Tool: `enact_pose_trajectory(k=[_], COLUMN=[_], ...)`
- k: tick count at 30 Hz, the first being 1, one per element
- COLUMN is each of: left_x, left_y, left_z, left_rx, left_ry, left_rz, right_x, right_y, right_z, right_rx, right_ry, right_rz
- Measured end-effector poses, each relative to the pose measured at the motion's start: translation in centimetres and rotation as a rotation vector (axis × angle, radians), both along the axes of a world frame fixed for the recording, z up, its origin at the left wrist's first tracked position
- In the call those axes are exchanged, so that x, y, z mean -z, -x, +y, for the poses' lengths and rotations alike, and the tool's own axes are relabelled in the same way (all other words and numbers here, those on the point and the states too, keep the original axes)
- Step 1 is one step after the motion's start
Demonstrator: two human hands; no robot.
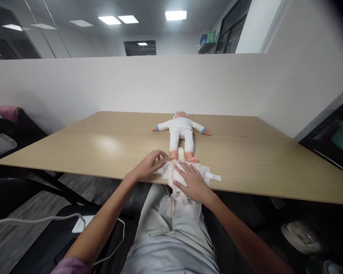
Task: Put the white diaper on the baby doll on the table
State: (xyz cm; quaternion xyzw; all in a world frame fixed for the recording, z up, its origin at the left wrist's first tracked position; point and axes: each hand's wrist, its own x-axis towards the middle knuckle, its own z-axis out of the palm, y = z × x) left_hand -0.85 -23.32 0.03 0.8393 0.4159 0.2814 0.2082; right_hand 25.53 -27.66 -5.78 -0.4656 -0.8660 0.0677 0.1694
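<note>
A baby doll [181, 131] in white clothes lies on its back on the wooden table [103, 148], feet toward me. A white diaper [174, 198] is spread over the table's near edge just below the doll's feet, and part of it hangs down toward my lap. My left hand [147, 165] pinches the diaper's upper left corner, fingers closed on it. My right hand [193, 182] lies flat on the diaper's middle with fingers stretched out, pressing it to the table. A white tab [214, 176] sticks out at the diaper's right side.
A white partition wall [131, 83] runs behind the table. A dark chair with a white cable [45, 220] and a white device [81, 223] is at lower left. Dark shelving [334, 133] stands at the right, and more objects lie on the floor at lower right.
</note>
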Motion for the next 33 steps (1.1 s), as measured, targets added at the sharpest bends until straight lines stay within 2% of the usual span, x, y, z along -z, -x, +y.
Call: enact_pose_trajectory(k=[3, 6, 9, 12, 16, 19, 21, 24, 28, 30, 33], left_x=[0.3, 0.6, 0.5, 0.3, 0.2, -0.6, -2.1, -5.5, -9.7, -10.9, -11.6], left_y=[-1.8, -4.5, -6.6, -7.8, -8.6, -9.0, -9.2, -9.5, -9.5, -9.4, -9.3], left_z=[6.6, 11.1, 13.6, 14.8, 15.2, 15.5, 15.8, 16.6, 17.8, 18.4, 19.0], left_rx=[0.045, 0.284, 0.517, 0.631, 0.668, 0.68, 0.708, 0.709, 0.583, 0.525, 0.502], left_ry=[-0.317, -0.478, -0.534, -0.554, -0.575, -0.527, -0.445, -0.306, -0.151, -0.095, -0.061], left_rz=[0.323, 0.561, 0.7, 0.738, 0.596, 0.458, 0.336, 0.129, -0.041, -0.083, -0.147], right_x=[0.0, 0.1, 0.4, 0.6, 0.5, 0.0, -0.4, -0.8, -0.9, -0.7, -0.4], right_y=[0.1, 0.2, 0.2, 0.2, -0.1, -0.6, -0.9, -1.0, -0.4, 0.0, 0.4], right_z=[-0.1, 0.0, 0.0, 0.0, 0.5, 1.5, 2.5, 4.5, 8.5, 11.4, 16.8], right_rx=[0.008, 0.014, 0.009, 0.01, -0.015, -0.057, -0.074, -0.092, -0.104, -0.112, -0.141], right_ry=[-0.021, -0.052, -0.066, -0.049, 0.034, 0.149, 0.23, 0.294, 0.28, 0.241, 0.153], right_rz=[0.016, 0.04, 0.055, 0.057, 0.054, 0.041, 0.024, 0.005, -0.022, -0.019, 0.028])
